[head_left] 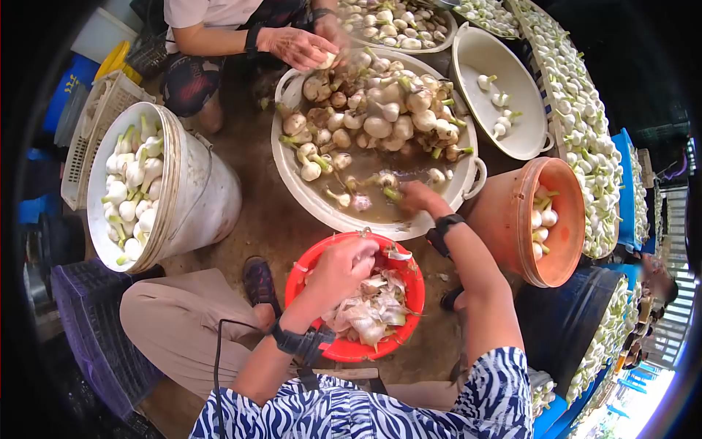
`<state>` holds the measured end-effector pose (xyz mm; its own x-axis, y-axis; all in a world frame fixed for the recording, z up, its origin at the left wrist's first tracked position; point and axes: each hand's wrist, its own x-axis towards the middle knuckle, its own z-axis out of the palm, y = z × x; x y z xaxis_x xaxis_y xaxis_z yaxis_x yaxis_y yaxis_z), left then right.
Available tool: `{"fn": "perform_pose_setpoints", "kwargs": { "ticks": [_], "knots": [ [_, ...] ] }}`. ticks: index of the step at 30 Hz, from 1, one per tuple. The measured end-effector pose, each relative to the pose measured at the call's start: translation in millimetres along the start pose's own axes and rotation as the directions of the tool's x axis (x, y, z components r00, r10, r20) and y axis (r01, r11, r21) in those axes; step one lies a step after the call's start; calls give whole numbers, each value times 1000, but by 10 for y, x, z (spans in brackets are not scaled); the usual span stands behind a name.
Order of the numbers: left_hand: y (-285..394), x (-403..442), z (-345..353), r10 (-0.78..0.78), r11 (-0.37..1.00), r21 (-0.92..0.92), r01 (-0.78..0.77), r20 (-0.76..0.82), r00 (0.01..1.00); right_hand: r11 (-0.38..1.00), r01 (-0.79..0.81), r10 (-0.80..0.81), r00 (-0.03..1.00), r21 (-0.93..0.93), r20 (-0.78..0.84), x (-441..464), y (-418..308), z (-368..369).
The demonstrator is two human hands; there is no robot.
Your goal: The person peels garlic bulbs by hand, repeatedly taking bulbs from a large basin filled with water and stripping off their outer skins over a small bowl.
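My left hand (342,269) is over a red basin (418,289) heaped with garlic peels (373,311). Its fingers are slightly bent and apart, and I see nothing held in them. My right hand (423,197) reaches into a large pale basin (289,172) with murky water and many garlic bulbs. Its fingertips close at the green stem of a garlic bulb (385,180); they are blurred and partly hidden. A few loose bulbs lie in the water beside it, with a bigger pile (387,110) behind.
A white bucket (197,197) of cleaned garlic stands left; an orange bucket (504,212) with some bulbs is right. Behind it sits an oval basin (504,66) with a few bulbs. Across from me, a co-worker's hands (296,47) hold a bulb. Garlic-covered trays (578,124) line the right.
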<state>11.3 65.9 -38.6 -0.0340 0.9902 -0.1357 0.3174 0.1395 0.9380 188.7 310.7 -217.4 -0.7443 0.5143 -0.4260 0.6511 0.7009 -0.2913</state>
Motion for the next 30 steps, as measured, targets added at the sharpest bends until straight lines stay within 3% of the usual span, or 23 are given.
{"fn": "perform_pose_setpoints", "kwargs": {
  "ticks": [1,2,3,5,7,8,9,11,12,13,14,19,21,22,23,25,27,29,30],
  "knots": [
    [4,84,-16,5,999,-40,-9,-92,996,941,-41,49,999,337,-14,-73,-68,-228],
    [40,170,-41,-49,994,-105,39,-98,994,833,-164,139,986,528,88,-179,-178,-394],
    [38,258,1,-37,993,-111,24,-109,993,842,-160,139,987,514,80,-330,-289,-539],
    [-20,414,165,178,984,62,-167,-329,927,516,-70,141,990,854,-3,-703,-594,-760],
    [-32,466,251,236,972,62,-228,-286,929,323,28,81,995,946,-57,-1038,-995,-933],
    [-27,471,279,137,959,-219,-180,-198,970,232,-11,38,999,973,3,-1243,-1247,-1102],
    [-8,431,275,61,876,-474,-92,-80,995,260,-45,46,998,965,34,-1373,-1397,-1157],
    [90,254,180,95,813,-573,-101,-39,995,208,78,184,976,975,-117,-1640,-1645,-1228],
    [199,150,120,1,709,-705,-12,-16,1000,219,88,177,976,972,-128,-1727,-1726,-1221],
    [274,49,79,-87,578,-813,72,27,996,490,214,248,895,845,-371,-1814,-1810,-1198],
    [299,-48,68,-65,564,-825,34,-3,998,724,268,246,761,636,-600,-1892,-1890,-1172],
    [402,-431,15,-87,641,-764,78,30,996,714,268,265,752,647,-604,-2157,-2330,-1122],
    [416,-506,39,-76,689,-724,24,-40,996,828,259,182,714,498,-676,-2231,-2464,-1148],
    [363,-517,70,-30,670,-742,-12,-44,999,864,306,126,637,400,-761,-2238,-2540,-1139],
    [336,-544,98,-27,672,-740,-11,-40,999,864,305,130,634,400,-763,-2249,-2579,-1113],
    [383,-608,108,-18,685,-724,-76,-121,992,949,112,142,683,294,-716,-2254,-2642,-1061],
    [396,-713,81,-14,702,-707,-82,-129,992,925,111,199,671,363,-714,-2274,-2705,-1018],
    [426,-767,-5,-26,612,-788,-62,-98,995,939,185,152,532,289,-833,-2240,-2697,-993],
    [463,-844,-76,0,529,-848,-26,-31,1000,946,121,198,512,299,-836,-2202,-2601,-932]
  ]
}}
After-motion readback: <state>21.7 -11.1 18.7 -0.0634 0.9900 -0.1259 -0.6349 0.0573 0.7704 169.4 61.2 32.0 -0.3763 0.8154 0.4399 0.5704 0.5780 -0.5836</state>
